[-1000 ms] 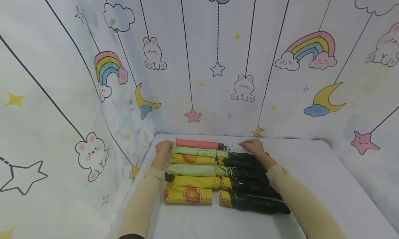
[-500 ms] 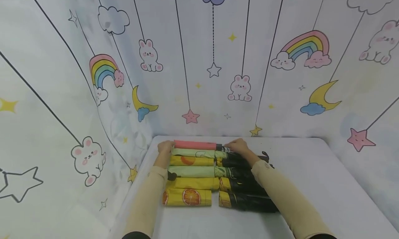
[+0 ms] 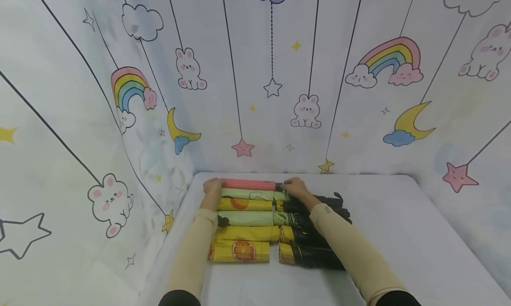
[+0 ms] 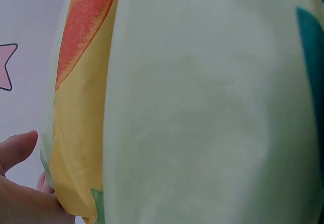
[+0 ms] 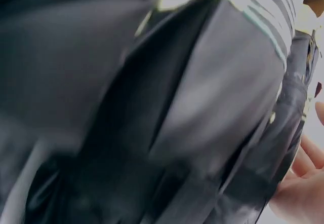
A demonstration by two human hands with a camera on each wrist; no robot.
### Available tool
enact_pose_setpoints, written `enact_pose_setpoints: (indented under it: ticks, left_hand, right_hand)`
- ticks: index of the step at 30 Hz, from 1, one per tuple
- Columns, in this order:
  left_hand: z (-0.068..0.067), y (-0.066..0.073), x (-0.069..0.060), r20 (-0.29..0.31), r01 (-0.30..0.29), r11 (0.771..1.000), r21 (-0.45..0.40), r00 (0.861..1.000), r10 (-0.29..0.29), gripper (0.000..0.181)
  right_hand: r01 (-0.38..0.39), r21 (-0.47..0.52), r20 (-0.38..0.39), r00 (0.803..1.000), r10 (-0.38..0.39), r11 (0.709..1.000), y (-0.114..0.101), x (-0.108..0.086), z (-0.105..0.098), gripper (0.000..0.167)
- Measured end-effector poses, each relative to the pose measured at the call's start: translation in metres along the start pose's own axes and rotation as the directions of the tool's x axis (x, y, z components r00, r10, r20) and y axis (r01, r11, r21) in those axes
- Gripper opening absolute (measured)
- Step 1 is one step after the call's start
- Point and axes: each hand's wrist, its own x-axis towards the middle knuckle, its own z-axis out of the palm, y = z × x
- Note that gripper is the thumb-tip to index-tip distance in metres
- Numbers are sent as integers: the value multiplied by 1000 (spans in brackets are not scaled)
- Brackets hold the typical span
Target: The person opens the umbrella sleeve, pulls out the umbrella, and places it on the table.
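A pink folded umbrella [image 3: 249,184] with a black end lies at the far end of a row. My left hand [image 3: 213,188] is at its left end; the left wrist view shows the thumb [image 4: 20,148] extended, with its fingers mostly hidden. At the other end, my right hand [image 3: 295,188] appears to pinch the black end; its contact is cut off in the right wrist view, where the hand [image 5: 304,188] shows at the edge. Nearer lie a green umbrella sleeve [image 3: 247,194] and a yellow sleeve [image 3: 251,205], with black folded umbrellas [image 3: 311,255] beside the sleeves.
More sleeves lie in the row: a green one [image 3: 247,218], a plain yellow one [image 3: 247,233] and one with orange slices [image 3: 257,253]. Everything rests on a white table [image 3: 399,235]. A printed curtain [image 3: 271,128] stands behind it.
My right hand has moved left, from beside the row to the pink umbrella's black end, covering the strap. My left hand has closed the small gap to the left end.
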Motion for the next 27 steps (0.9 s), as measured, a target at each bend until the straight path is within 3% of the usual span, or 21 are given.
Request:
enact_pose_setpoints:
  ticks: [9,20,24,27]
  left_hand:
    - [-1,-4,6,8,-10,1000,-22,1000,10,53]
    - [-4,-5,3,5,-12,1000,-6,1000,12,49]
    - [-5,-6,4,-2,-2,1000,-18,1000,2,48]
    - [-5,-5,5,1,7,1000,-28,1000,-7,47]
  right_hand:
    - [-22,-46,-2,1000,22,999,-2,12,11,45]
    - [-43,40,-35,998,45,998,-2,16,14,45]
    - [-52,183,-48,997,62,982,0,20,14,46]
    - [-68,350,-47,995,90,934,1,23,12,46]
